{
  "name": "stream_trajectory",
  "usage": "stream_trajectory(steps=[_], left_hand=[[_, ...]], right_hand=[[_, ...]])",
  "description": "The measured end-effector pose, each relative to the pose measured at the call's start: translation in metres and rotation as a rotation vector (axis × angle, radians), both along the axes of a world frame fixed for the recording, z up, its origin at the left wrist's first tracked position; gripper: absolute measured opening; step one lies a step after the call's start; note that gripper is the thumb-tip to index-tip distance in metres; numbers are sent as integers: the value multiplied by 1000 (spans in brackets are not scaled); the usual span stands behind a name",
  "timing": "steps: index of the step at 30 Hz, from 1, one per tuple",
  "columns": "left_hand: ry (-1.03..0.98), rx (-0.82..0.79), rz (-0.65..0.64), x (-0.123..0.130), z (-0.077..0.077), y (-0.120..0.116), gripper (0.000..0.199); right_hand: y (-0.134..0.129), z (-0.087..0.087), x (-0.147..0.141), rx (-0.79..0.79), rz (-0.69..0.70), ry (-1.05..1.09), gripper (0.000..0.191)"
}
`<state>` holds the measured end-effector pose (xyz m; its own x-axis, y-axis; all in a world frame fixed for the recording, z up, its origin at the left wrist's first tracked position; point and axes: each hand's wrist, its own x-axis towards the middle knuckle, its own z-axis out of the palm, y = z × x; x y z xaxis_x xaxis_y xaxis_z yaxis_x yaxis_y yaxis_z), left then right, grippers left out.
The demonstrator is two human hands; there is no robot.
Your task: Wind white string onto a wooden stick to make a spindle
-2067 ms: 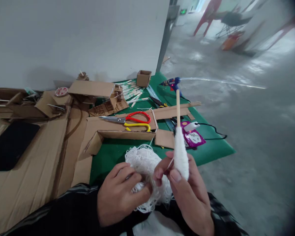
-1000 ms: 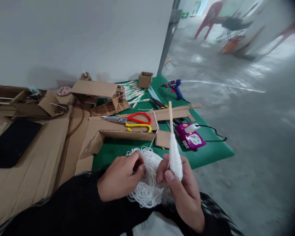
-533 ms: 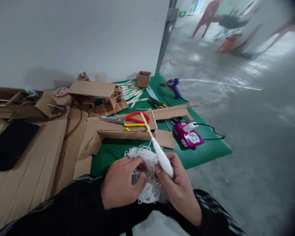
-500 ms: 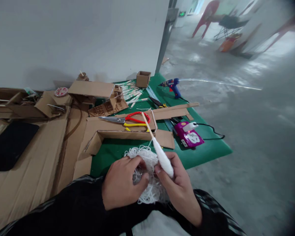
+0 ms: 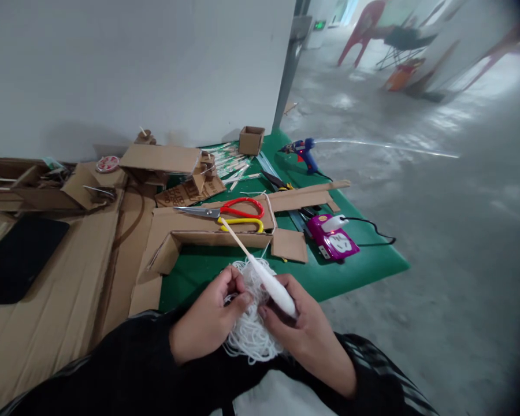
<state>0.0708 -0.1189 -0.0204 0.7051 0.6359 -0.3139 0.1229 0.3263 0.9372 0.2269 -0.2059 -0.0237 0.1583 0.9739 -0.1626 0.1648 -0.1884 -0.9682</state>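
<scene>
My right hand [image 5: 305,332] is closed around the lower part of a thin wooden stick wound with white string [image 5: 272,284]; the bare end points up and left. A loose tangle of white string [image 5: 253,341] hangs between my hands. My left hand [image 5: 214,315] is at the left side of the tangle, thumb and index finger pinched together on the string. One strand runs up from the tangle over the cardboard. Scissors with red and yellow handles [image 5: 242,215] lie on cardboard beyond my hands.
On the green table [image 5: 359,248] are a purple power adapter [image 5: 334,237], a blue glue gun [image 5: 303,153], a small cardboard box [image 5: 251,140] and wrapped sticks [image 5: 231,164]. Cardboard structures and a black flat object [image 5: 23,257] lie left.
The wound stick has tilted further left, its tip now over the yellow scissor handle. My left hand has moved slightly left and its fingers have come together; the tangle hangs differently.
</scene>
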Motion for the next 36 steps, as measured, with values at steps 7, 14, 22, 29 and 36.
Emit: stream_trajectory(steps=[7,14,22,29,36], left_hand=[[-130,-315,94,-2,-5,0,38],[-119,-151,20,-4,1,1,29],[154,280,-44,-9,1,-3,23],[33,15,-3,-8,2,3,21],[-116,-292,30,-5,3,4,26]], right_hand=[[4,4,2,9,73,-91,11],[9,3,2,28,51,-164,9],[10,8,2,-1,21,-42,15],[0,10,11,94,-63,-145,13],[5,20,10,22,149,-396,3]])
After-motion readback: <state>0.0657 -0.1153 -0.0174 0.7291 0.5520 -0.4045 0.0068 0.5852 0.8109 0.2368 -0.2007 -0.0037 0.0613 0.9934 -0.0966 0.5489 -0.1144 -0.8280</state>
